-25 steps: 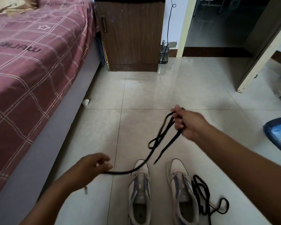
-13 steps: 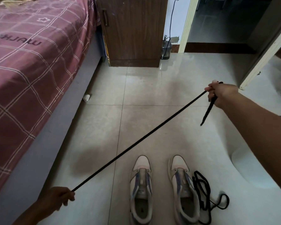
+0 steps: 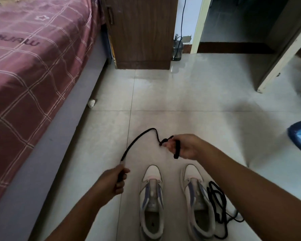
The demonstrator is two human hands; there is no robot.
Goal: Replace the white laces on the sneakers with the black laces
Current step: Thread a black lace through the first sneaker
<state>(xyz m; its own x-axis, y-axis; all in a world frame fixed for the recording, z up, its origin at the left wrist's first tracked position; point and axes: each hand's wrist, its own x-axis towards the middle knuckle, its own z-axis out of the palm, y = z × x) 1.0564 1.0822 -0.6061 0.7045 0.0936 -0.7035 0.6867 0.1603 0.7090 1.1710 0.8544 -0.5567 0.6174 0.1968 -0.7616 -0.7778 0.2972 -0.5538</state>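
Though slack, black lace (image 3: 137, 141) (arched)

I am in a home bedroom: a bed (image 3: 33, 70) with plaid sheet, a wooden cabinet (image 3: 142, 32), tiled floor (image 3: 181, 101).

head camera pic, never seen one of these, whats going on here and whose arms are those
There is no machine here. A person wears a camera on the head, looking forward and down, so the two arms at the bottom are their own.

The left hand grips one end of a black lace; the right hand grips the other end. The lace hangs slack in a curve between them.

Below, on the tiled floor, stand two white sneakers: the left sneaker and the right sneaker, neither showing laces. A second black lace lies bunched beside the right one.

A bed runs along the left, with a wooden cabinet behind.
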